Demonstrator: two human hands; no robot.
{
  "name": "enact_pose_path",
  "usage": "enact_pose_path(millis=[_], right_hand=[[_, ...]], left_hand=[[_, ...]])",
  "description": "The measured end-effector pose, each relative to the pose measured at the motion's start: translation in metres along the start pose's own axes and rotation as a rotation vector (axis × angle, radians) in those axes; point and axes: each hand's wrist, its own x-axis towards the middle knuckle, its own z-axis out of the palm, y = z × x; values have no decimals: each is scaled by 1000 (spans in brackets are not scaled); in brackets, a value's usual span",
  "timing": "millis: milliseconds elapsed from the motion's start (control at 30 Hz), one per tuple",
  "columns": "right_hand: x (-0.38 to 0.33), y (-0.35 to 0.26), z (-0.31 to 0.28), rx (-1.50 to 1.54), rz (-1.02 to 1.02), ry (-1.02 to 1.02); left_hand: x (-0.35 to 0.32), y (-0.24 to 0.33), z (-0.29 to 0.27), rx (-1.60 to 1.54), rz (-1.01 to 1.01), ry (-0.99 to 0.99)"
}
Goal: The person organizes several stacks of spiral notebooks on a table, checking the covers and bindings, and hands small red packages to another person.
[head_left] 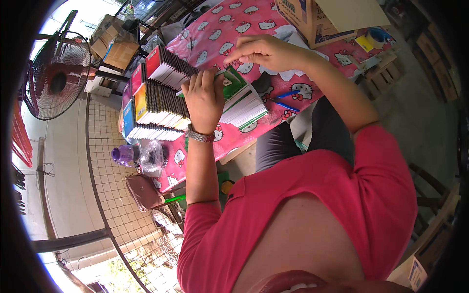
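Note:
My left hand (202, 93) is closed round the edge of a green-covered notebook (233, 84), its fingers curled over the top. Above the notebook's far edge, my right hand (266, 51) has thumb and forefinger brought together at a thin dark spiral binding coil (235, 63). The coil's lower end is hard to make out. Just below lies a stack of green-edged notebooks (246, 111) with white pages. To the left stand piles of spiral notebooks with red (153, 59), yellow (141, 101) and blue (129, 117) covers. Blue-handled pliers (286, 100) rest to the right of the stack.
A pink patterned cloth (195, 43) covers the table. A cardboard box (312, 24) and a roll of tape (377, 37) are at the far right. Near the left edge are a purple bottle (123, 155) and a clear plastic bag (152, 156). A fan (58, 80) stands further left.

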Motion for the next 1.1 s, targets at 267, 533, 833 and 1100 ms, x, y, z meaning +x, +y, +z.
enact_pose_path(millis=[267, 533, 833, 1100], right_hand=[[1, -1, -1, -103, -173, 5], [-1, 8, 5, 33, -61, 22], [3, -14, 0, -165, -107, -11], [2, -21, 1, -256, -109, -3]], left_hand=[[3, 1, -3, -40, -16, -14], [5, 0, -2, -40, -18, 12], [6, 13, -4, 11, -20, -36], [8, 16, -11, -21, 8, -38]])
